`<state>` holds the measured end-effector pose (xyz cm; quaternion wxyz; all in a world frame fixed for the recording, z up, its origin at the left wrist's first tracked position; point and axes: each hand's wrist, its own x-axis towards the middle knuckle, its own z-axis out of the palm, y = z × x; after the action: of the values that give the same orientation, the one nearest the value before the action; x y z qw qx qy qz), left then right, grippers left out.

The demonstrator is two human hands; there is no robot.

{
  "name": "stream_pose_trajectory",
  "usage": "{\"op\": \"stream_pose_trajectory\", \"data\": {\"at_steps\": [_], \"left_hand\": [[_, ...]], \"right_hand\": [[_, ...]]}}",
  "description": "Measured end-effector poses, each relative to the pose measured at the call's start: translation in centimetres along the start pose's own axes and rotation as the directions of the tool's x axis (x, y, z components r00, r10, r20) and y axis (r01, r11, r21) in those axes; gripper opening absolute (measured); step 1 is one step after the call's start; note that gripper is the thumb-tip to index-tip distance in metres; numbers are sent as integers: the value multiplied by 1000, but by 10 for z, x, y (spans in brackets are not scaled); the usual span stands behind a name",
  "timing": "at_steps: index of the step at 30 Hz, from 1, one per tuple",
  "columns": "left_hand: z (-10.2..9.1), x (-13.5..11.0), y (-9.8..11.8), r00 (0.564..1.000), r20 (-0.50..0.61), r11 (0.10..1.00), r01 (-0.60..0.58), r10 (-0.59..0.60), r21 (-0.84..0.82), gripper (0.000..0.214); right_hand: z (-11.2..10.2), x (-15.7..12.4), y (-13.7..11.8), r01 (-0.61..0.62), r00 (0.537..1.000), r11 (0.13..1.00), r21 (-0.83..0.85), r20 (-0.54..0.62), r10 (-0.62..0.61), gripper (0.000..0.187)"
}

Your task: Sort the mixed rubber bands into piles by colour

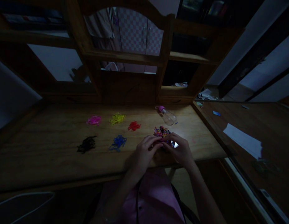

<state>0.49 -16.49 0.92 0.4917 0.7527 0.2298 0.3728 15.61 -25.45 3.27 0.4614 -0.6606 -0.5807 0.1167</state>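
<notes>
My left hand [145, 151] and my right hand [179, 148] meet near the table's front edge, fingertips pinched close together. Between them shows a bit of a thin pinkish strand [161, 140], mostly covered by the fingers. Just behind the fingers lies a tangled multicoloured pile of thin strands [161, 131], partly hidden by my right hand. To the left, sorted by colour, are a red pile [134, 125], a blue pile [118, 142], a yellow pile [116, 118], a pink pile [93, 120] and a black pile [87, 144], all of similar thin strands.
Behind the mixed pile, a clear bottle [169, 117] with a pink cap lies on its side. A wooden shelf unit [128, 87] rises along the table's back. On the right-hand surface rest a white sheet [243, 140] and a small blue packet [216, 113]. The light is dim.
</notes>
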Motion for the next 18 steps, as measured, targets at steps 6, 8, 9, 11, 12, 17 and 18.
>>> {"op": "stream_pose_trajectory", "data": {"at_steps": [6,8,9,11,12,17,18], "left_hand": [[-6,-4,-3,997,-79,1000,4,-4,-1,10],[-12,-4,-3,995,-92,999,44,-47,-30,8],[-15,-5,-2,992,-97,996,71,-75,-44,8],[-24,-8,-1,984,-113,990,130,-136,-53,8],[-29,-11,-1,981,-116,987,154,-158,-42,9],[-79,-46,-9,955,-227,965,224,-189,140,14],[-95,-54,-13,942,-282,951,242,-182,194,16]], "right_hand": [[-1,-4,-3,11,999,1000,-4,48,-11,4],[-2,-4,-1,-1,999,1000,2,52,1,4],[-3,-5,0,-8,999,1000,2,47,8,5],[-4,-6,4,-31,999,1000,-2,36,31,6],[-5,-6,7,-47,998,999,-9,33,47,7],[-14,-11,21,-125,991,987,-102,23,128,13],[-15,-12,24,-137,990,984,-114,24,141,15]]}}
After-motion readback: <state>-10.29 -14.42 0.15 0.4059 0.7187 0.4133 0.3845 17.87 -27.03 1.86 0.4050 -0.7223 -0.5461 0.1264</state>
